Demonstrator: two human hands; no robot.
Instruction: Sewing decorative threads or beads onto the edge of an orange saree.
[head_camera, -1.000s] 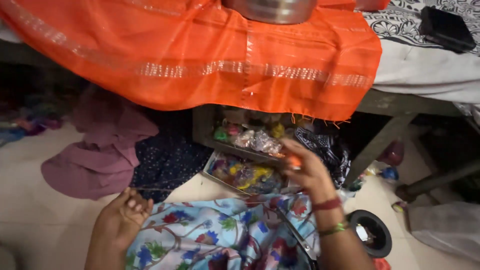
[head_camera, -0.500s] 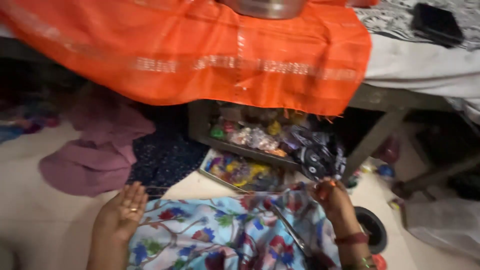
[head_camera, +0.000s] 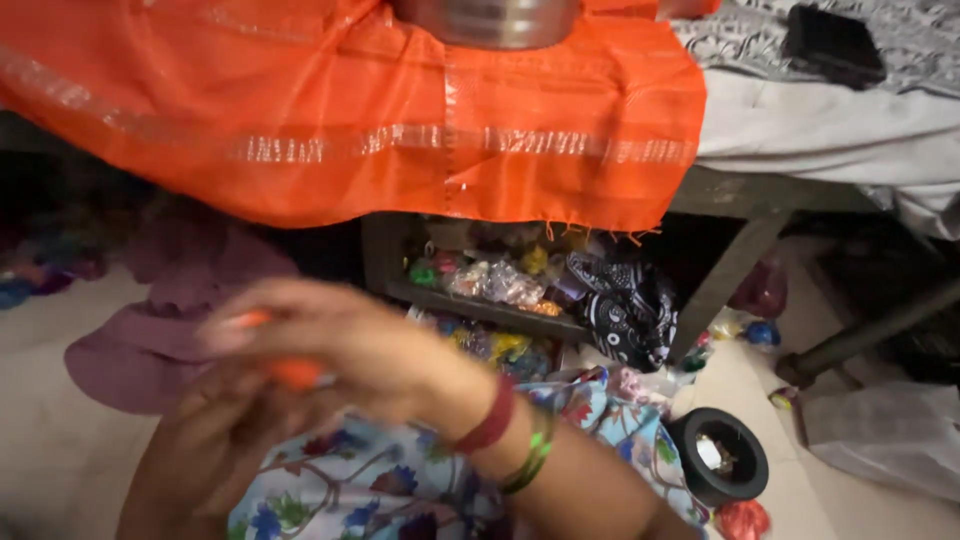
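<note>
My right-hand fingers (head_camera: 262, 325) pinch a small orange piece (head_camera: 296, 374) just above my left hand (head_camera: 215, 430), over the floral cloth (head_camera: 370, 480). Motion blurs it; I judge it light and hard, best held by its ends.

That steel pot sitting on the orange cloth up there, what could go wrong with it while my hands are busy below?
The steel pot rests on the orange cloth, whose edge hangs loose over the storage tray. A tug on that edge could drag the pot down. Your right hand is blurred in motion, crossing over the left hand with a small orange thing between them; it might slip out and get lost among the clutter on the floor.
</note>
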